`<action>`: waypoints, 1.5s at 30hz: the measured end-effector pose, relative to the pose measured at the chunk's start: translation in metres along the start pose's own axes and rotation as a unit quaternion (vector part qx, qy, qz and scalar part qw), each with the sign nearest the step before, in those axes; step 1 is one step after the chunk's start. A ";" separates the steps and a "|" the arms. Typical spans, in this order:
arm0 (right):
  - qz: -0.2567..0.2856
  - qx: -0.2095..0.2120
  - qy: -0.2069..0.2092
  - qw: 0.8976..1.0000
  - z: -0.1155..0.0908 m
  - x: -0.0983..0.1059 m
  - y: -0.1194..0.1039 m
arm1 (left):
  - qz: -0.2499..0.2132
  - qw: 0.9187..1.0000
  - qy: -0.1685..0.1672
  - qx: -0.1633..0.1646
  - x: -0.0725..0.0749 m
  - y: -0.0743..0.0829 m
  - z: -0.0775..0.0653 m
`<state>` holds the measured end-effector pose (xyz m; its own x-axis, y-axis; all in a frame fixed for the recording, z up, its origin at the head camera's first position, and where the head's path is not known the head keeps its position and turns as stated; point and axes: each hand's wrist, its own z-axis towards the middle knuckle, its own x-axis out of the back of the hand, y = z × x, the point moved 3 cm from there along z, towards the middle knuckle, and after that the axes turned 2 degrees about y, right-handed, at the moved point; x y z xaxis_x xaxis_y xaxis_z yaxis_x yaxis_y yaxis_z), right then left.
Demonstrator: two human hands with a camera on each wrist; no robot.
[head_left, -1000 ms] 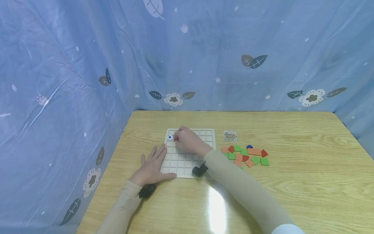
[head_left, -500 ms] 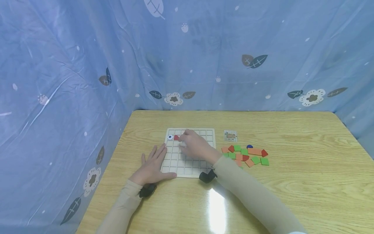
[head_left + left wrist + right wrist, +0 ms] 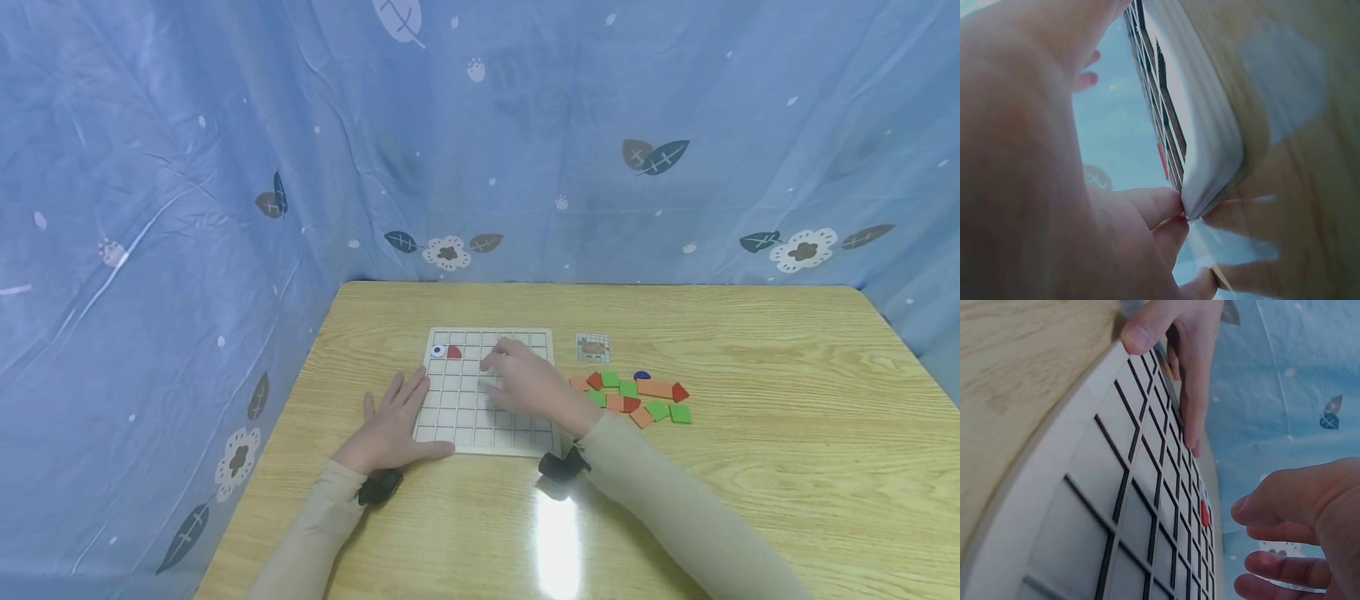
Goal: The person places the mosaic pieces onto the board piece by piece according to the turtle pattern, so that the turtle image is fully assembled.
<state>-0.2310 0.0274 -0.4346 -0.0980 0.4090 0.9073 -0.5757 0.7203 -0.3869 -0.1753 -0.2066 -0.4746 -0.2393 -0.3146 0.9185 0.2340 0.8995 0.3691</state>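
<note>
A white grid board (image 3: pixel 465 417) lies on the table, its squares divided by dark lines. Near its far left corner sit a white round-eye tile (image 3: pixel 438 352) and, beside it, a red quarter-circle tile (image 3: pixel 454 352). My left hand (image 3: pixel 388 432) rests spread along the board's left edge, thumb on the near left corner. Over the middle right of the board hovers my right hand (image 3: pixel 528 379), its fingers loosely bent and holding nothing. The right wrist view shows a gap between that thumb (image 3: pixel 1260 509) and the fingers.
Right of the board lie several loose tiles: green squares (image 3: pixel 680 414), orange pieces (image 3: pixel 655 388), red ones (image 3: pixel 632 404) and a dark blue one (image 3: pixel 642 375). A small picture card (image 3: pixel 593 347) lies behind them. A blue patterned curtain (image 3: pixel 525 150) hangs behind the table.
My right hand has let go of the red quarter-circle tile, which stays beside the eye tile, and has moved right across the board. The left hand has stayed in place.
</note>
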 end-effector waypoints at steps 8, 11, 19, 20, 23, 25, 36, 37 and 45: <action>0.012 0.028 0.044 0.999 -0.023 0.009 0.013 | -0.005 1.000 0.001 -0.002 0.000 0.000 0.000; 0.017 0.031 0.054 0.998 -0.033 0.015 0.019 | -0.011 1.000 -0.003 0.001 0.000 0.000 0.000; 0.012 0.011 0.057 0.998 -0.054 0.029 0.039 | -0.007 1.000 -0.002 0.000 0.000 -0.002 0.001; 0.013 0.009 0.059 0.998 -0.057 0.031 0.042 | -0.007 1.000 -0.003 0.001 -0.001 -0.002 0.001; 0.011 0.010 0.072 0.997 -0.063 0.034 0.054 | -0.009 1.000 0.001 -0.001 -0.001 -0.003 0.001; 0.009 0.011 0.082 0.997 -0.067 0.036 0.062 | -0.010 1.000 -0.001 -0.001 -0.001 -0.002 0.001; 0.035 -0.047 0.055 0.997 -0.084 0.051 0.092 | -0.010 1.000 0.004 -0.004 -0.002 -0.002 0.001; 0.036 -0.053 0.050 0.997 -0.085 0.052 0.095 | -0.012 1.000 0.005 -0.004 -0.002 -0.002 0.001; 0.032 -0.084 0.022 0.996 -0.089 0.057 0.111 | -0.009 1.000 0.004 -0.002 0.000 0.000 0.000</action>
<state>-0.2282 0.1801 -0.4405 -0.0922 0.4795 0.8727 -0.4250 0.7736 -0.4700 -0.1755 -0.2068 -0.4744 -0.2351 -0.3326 0.9133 0.2331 0.8929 0.3852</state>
